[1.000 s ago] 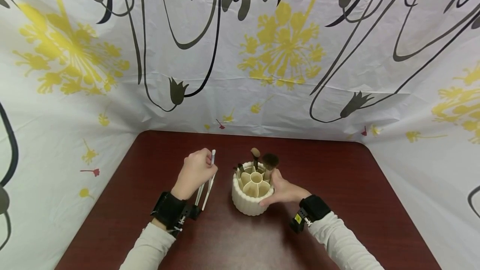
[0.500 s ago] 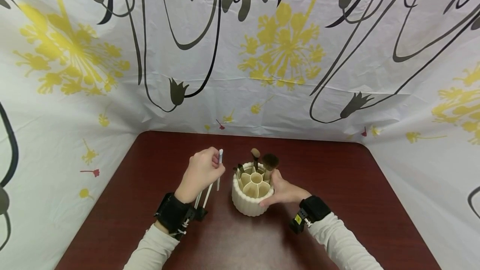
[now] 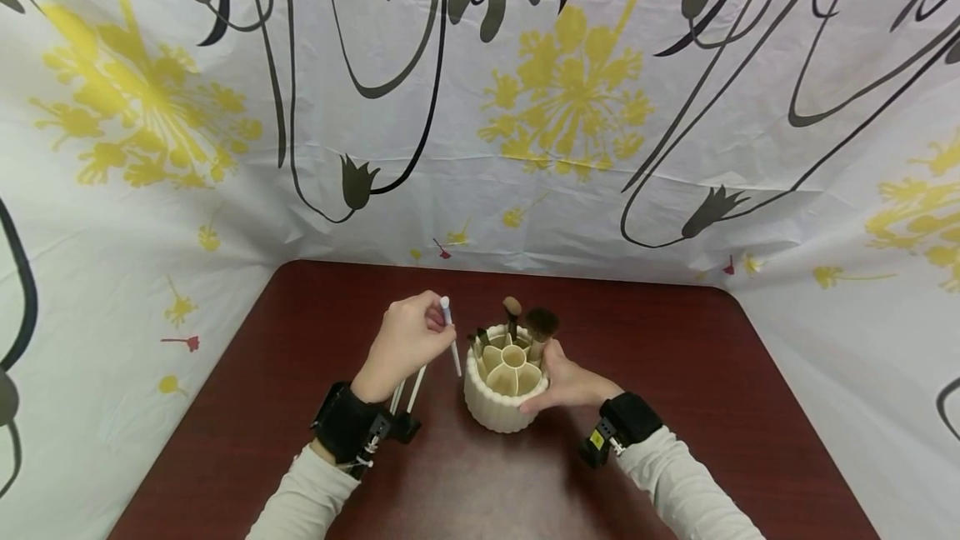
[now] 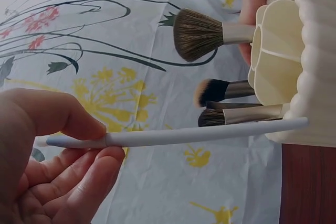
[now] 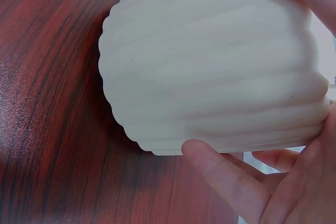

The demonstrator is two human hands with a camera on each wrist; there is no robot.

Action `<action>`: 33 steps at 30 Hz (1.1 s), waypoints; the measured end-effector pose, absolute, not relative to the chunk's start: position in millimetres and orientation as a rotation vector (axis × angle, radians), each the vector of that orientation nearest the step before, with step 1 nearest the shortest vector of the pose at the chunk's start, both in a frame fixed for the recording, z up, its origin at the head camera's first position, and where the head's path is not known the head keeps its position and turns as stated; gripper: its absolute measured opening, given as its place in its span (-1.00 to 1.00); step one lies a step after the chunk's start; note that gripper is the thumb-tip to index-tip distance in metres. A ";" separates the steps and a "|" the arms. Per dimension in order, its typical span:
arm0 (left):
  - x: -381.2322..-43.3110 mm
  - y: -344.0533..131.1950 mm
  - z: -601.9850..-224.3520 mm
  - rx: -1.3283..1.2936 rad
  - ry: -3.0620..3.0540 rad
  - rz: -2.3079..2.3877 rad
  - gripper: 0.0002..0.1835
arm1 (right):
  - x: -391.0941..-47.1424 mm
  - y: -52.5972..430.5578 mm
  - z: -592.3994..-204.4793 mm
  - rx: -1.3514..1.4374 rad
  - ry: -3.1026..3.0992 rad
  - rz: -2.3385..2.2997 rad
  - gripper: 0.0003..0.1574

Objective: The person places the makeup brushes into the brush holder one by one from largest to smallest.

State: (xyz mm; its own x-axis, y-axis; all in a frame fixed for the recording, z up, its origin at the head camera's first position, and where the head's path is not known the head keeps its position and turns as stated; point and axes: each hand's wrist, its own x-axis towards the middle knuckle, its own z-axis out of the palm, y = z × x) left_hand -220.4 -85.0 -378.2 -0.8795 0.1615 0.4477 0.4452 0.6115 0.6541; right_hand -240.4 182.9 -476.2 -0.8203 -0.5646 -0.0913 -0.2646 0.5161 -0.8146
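On the left of the dark red table [image 3: 247,473], I observe two slender white rods [image 3: 414,394], partly hidden behind the left wrist. The left hand [image 3: 403,340] is closed to a pinch, thumb and fingers gripping a white-handled brush [image 4: 210,134], held slightly tilted, its free end pointing down just beside the ribbed cream holder [image 3: 495,405]. The holder stands upright, divided into compartments; a broad dark brush [image 3: 542,322], a tan-tipped brush [image 3: 512,307] and smaller ones occupy it. The right hand [image 3: 573,379], opened to the holder's curve, grips its right side between thumb and fingers.
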 end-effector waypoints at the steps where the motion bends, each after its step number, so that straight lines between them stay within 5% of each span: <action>1: -220.5 -84.6 -378.1 -0.489 -2.488 -1.162 -0.86 | -240.4 183.0 -476.5 -0.691 2.418 -1.207 0.38; 22: -224.8 -73.8 -393.6 -0.541 -2.423 -1.249 -0.86 | -225.3 173.9 -449.4 -0.677 2.404 -1.251 0.23; 33: -227.7 -75.1 -403.0 -0.511 -2.463 -1.249 -0.86 | -241.0 183.8 -477.3 -0.688 2.417 -1.202 0.39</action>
State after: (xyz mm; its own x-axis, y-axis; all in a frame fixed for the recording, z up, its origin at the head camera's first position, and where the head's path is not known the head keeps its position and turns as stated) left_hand -227.7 -75.1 -403.0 -0.8808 0.1651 0.4439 0.4557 0.5507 0.6993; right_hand -241.0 183.8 -477.3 -0.8190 -0.5657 -0.0955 -0.2650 0.5207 -0.8115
